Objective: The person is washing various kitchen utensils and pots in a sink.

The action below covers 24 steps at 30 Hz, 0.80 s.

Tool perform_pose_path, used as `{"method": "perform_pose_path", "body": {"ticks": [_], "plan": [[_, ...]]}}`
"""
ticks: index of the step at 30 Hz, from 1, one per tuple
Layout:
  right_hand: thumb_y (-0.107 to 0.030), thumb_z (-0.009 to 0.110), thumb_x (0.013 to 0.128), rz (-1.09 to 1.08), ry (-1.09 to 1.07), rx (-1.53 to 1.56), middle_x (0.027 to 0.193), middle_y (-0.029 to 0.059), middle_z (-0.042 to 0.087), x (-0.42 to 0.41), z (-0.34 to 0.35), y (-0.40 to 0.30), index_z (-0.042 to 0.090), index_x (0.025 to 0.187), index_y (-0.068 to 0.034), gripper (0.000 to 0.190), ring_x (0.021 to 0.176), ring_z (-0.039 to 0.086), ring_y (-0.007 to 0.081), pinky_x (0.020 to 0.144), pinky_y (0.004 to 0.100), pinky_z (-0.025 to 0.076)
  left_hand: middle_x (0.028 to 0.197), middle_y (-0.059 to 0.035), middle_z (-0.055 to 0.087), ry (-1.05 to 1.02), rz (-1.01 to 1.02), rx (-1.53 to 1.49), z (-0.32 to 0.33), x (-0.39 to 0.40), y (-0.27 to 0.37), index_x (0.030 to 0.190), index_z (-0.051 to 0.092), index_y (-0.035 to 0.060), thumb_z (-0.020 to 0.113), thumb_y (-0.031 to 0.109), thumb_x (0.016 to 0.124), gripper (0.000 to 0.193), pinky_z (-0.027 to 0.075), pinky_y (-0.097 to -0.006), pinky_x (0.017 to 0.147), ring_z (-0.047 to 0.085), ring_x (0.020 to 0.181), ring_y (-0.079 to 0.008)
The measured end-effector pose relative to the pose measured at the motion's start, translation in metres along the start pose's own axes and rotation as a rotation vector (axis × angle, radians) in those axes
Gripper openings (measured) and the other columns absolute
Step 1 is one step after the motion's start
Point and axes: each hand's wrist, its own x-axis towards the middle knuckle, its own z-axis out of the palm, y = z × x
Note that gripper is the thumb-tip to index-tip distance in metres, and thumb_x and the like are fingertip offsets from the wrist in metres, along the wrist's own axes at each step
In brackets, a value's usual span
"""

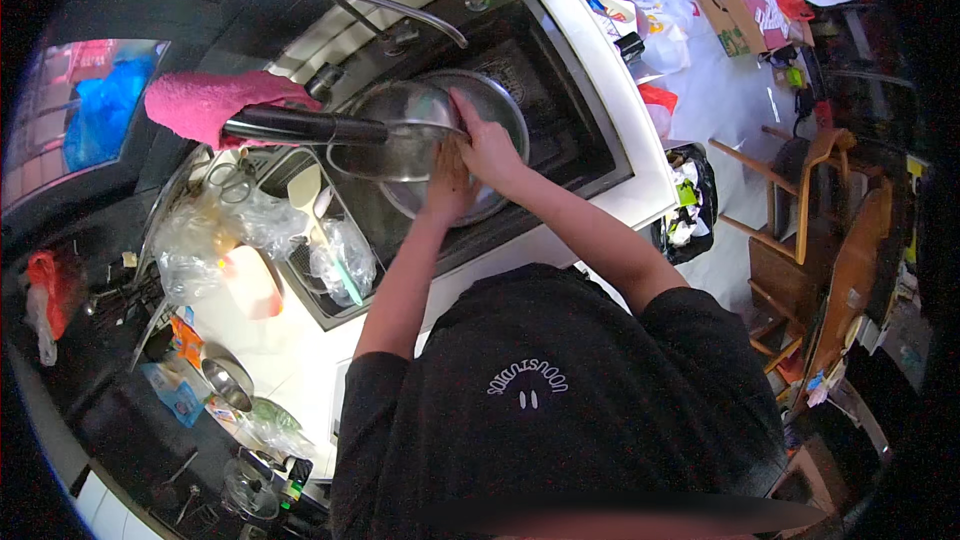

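A shiny metal pan (401, 112) with a long black handle (300, 125) is tilted over the black sink (585, 142), its handle pointing left. My right hand (491, 154) grips the pan's right rim, one finger stretched along the metal. Against the rim's lower right side lies my left hand (451, 184), close beside the right; its fingertips are partly hidden. Beneath the pan a round metal basin (517, 116) rests in the sink. The faucet's curved spout (420, 11) reaches over from behind.
A pink cloth (225, 101) is by the handle's end. Left of the sink, a drain basket (289, 172) holds a spatula (305, 191) and a plastic bag. Scissors (232, 180), clear bags (184, 262) and a metal bowl (226, 379) sit on the counter. A lined bin (694, 202) stands right.
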Motion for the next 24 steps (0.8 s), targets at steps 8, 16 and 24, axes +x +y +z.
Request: {"method": "perform_pose_path", "body": {"ticks": [8,16,24], "plan": [[-0.006,0.055,0.078,0.018,0.047,-0.299,0.127,0.0315,0.044,0.009,-0.051,-0.001,0.021,0.143,-0.012,0.074,0.092,0.059,0.0436,0.078,0.0485,0.050,0.152,-0.0132,0.015,-0.136,0.037,1.166,-0.048,0.023,-0.056,0.144,0.025,0.0119,0.044,0.018,0.088,0.060,0.014,-0.0432,0.114,0.016,0.140,-0.0306],[-0.015,0.054,0.081,-0.084,0.094,-0.392,0.116,0.0328,0.051,0.015,-0.025,-0.010,0.024,0.140,-0.004,0.067,0.097,0.057,0.0422,0.082,0.0481,0.048,0.129,-0.0237,0.046,-0.141,-0.059,-0.080,0.014,0.003,-0.002,0.127,0.046,0.0053,0.054,0.016,0.080,0.048,0.040,-0.0480,0.095,0.047,0.115,-0.0406],[-0.024,0.056,0.078,0.119,-0.413,-0.438,0.082,0.0256,0.065,0.028,-0.036,0.058,0.066,0.080,0.005,0.031,0.072,0.066,0.0364,0.065,0.0451,0.053,0.093,-0.0160,0.065,-0.406,0.053,0.039,-0.107,-0.031,0.017,0.109,0.059,0.0073,0.058,0.023,0.084,0.029,0.049,-0.0445,0.077,0.061,0.088,-0.0360]]}}
